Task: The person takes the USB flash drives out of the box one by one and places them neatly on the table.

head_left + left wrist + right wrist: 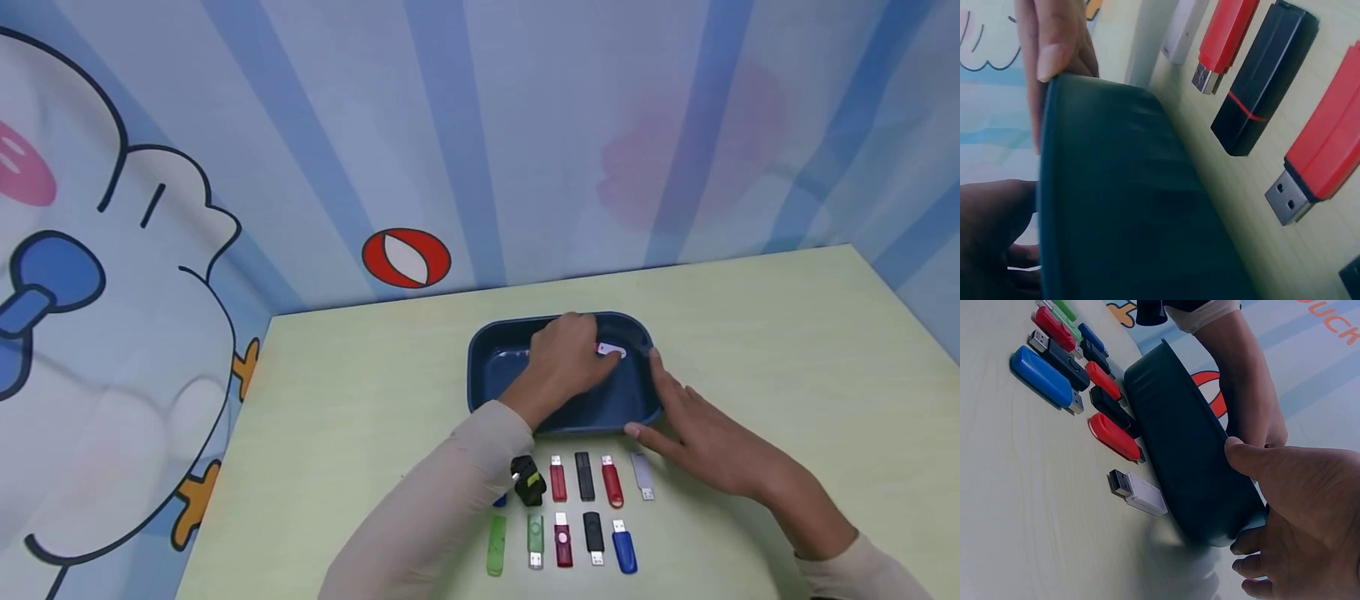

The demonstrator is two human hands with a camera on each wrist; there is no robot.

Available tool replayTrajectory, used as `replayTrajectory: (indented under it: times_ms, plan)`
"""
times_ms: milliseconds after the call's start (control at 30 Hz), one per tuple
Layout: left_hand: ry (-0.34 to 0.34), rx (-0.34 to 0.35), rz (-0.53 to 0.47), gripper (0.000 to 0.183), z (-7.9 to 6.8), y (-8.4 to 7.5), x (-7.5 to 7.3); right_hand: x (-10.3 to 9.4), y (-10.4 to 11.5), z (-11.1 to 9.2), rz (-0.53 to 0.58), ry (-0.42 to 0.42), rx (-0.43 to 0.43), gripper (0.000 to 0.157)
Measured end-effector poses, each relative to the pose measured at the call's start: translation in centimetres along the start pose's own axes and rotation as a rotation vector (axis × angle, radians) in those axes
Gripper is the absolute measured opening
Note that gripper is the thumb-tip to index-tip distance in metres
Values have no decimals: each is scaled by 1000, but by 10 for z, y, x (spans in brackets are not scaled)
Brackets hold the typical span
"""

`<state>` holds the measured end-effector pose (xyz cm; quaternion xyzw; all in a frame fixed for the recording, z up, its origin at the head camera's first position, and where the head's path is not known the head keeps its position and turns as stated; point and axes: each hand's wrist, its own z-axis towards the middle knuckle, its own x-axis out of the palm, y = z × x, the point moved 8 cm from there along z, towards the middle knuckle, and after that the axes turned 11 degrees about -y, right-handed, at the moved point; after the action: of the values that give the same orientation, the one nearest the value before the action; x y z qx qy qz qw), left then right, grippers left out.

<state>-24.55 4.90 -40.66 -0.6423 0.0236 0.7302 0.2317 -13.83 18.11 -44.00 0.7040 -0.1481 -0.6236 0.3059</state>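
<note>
My left hand (pixel 566 358) reaches down into a dark blue tray (pixel 630 408). Between its thumb and index finger it pinches a white and red USB drive (pixel 611 350); the other fingertips are hidden behind the hand. My right hand (pixel 708 442) rests against the tray's right end, fingers fairly straight, its thumb (pixel 1244 456) touching the near corner. In front of the tray lie two rows of USB drives, among them a white one (pixel 1145 495), a red one (pixel 612 483), a black one (pixel 1266 78) and a blue one (pixel 624 550).
Pale yellow tabletop (pixel 360 400) surrounds the tray. Behind it rises a blue striped wall (pixel 540 150) with cartoon pictures. A black watch (pixel 528 483) or wrist device on my left forearm overlaps part of the drive rows, near a green drive (pixel 496 546).
</note>
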Motion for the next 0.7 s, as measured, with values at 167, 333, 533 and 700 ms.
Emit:
replayTrajectory:
  times_ms: [167, 333, 533, 700]
  plan:
    - [41, -40, 48, 45, 4, 2, 10, 2, 2, -1, 17, 0, 7, 108]
    - [58, -35, 57, 44, 2, 2, 18, 5, 6, -3, 21, 8, 6, 107]
    - [34, 15, 66, 32, 3, -3, 21, 5, 8, -3, 16, 5, 8, 106]
    - [50, 39, 73, 31, 3, -7, 23, 6, 8, -4, 7, 3, 14, 107]
